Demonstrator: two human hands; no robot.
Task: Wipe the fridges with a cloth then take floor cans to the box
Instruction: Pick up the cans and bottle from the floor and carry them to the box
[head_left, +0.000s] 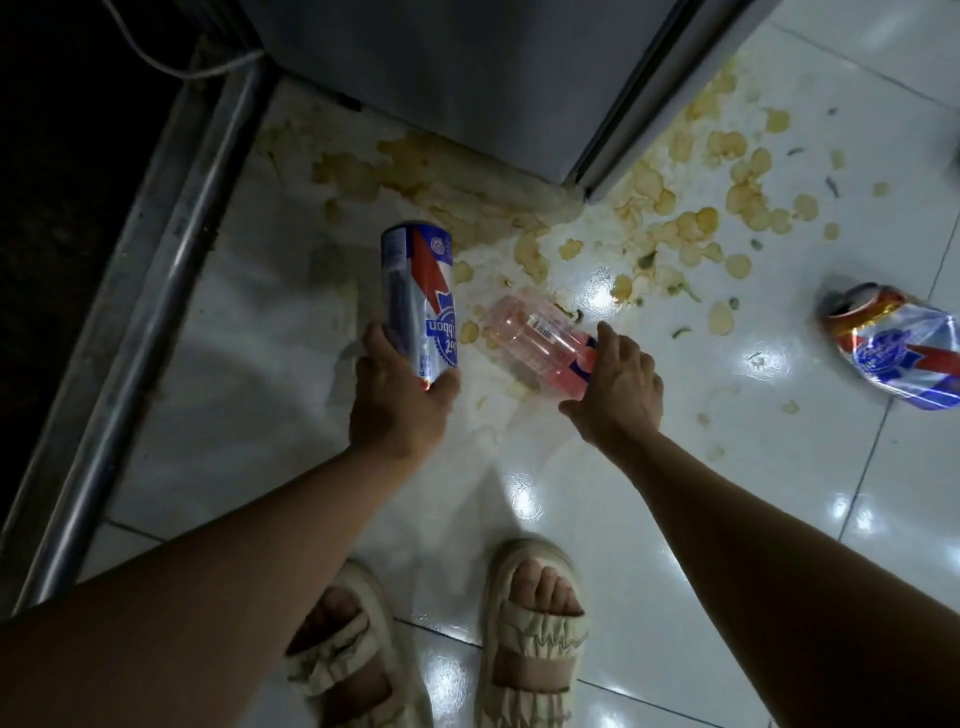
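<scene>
A tall blue, white and red can (418, 296) is in my left hand (400, 400), which grips its lower end and holds it just above the white tiles. A clear pink plastic bottle (535, 338) lies on its side on the floor, and my right hand (618, 384) closes over its near end. A crushed can (898, 345) of the same colours lies on the tiles at the far right, apart from both hands. The grey fridge (467, 78) stands at the top, its bottom corner just beyond the bottle.
Scattered crisps (691, 228) and yellowish stains cover the tiles around the fridge base. A metal door rail (156, 291) runs diagonally along the left, with darkness beyond it. My two sandalled feet (441, 639) stand at the bottom centre.
</scene>
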